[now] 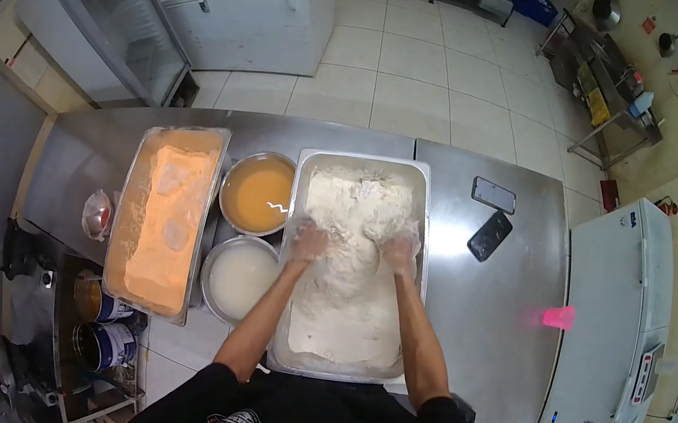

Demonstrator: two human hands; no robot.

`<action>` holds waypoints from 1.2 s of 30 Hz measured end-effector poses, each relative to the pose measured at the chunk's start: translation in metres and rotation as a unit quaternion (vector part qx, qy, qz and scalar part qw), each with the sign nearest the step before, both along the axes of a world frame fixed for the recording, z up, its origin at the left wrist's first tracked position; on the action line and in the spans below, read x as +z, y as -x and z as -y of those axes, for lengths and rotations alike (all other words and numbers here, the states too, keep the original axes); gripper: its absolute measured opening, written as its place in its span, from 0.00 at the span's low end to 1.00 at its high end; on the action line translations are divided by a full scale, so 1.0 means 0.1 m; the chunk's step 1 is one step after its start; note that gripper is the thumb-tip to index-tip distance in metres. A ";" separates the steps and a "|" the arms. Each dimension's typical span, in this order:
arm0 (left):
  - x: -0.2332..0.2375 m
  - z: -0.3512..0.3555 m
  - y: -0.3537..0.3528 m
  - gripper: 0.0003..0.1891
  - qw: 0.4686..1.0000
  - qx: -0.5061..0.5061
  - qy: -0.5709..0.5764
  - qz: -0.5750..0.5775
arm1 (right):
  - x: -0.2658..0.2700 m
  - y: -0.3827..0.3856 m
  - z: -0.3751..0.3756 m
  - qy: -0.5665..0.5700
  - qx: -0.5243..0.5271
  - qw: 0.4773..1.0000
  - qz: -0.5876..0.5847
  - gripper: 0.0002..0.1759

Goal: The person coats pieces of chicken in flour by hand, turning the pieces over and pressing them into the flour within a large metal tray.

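Note:
A deep steel tray (414, 314) holds white flour (340, 342), heaped and lumpy at its far half and smoother near me. My left hand (309, 242) is in the flour close to the tray's left wall. Opposite it, my right hand (400, 253) is in the flour by the right wall. Both hands seem to be covered by thin clear plastic gloves dusted with flour. Blur and flour obscure the fingers, so their grip does not show. Between the hands lies a loose mound of flour.
Left of the tray stand a bowl of orange-yellow liquid (258, 191), a bowl of whitish liquid (238, 280) and a tray of orange powder (161, 258). Two phones (490, 235) lie on the steel table (490, 326) at right, with a pink cup (559, 316) at its edge.

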State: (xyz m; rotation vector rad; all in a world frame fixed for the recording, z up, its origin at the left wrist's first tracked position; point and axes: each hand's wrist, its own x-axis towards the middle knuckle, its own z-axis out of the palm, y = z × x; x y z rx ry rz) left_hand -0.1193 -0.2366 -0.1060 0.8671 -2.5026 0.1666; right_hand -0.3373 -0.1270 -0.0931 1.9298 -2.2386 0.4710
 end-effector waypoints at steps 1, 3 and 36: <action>-0.15 0.22 0.00 0.10 0.997 -0.041 -0.049 0.045 | -0.05 0.10 0.23 -0.056 0.004 0.998 -0.007 0.06; -0.10 0.36 0.16 0.09 0.995 -0.035 -0.071 0.058 | -0.21 0.21 0.60 -0.077 -0.001 0.996 -0.038 0.07; -0.05 -0.58 -0.13 0.09 0.920 -0.022 -0.362 0.148 | 0.36 -0.06 -0.14 -0.360 -0.034 0.900 0.245 0.27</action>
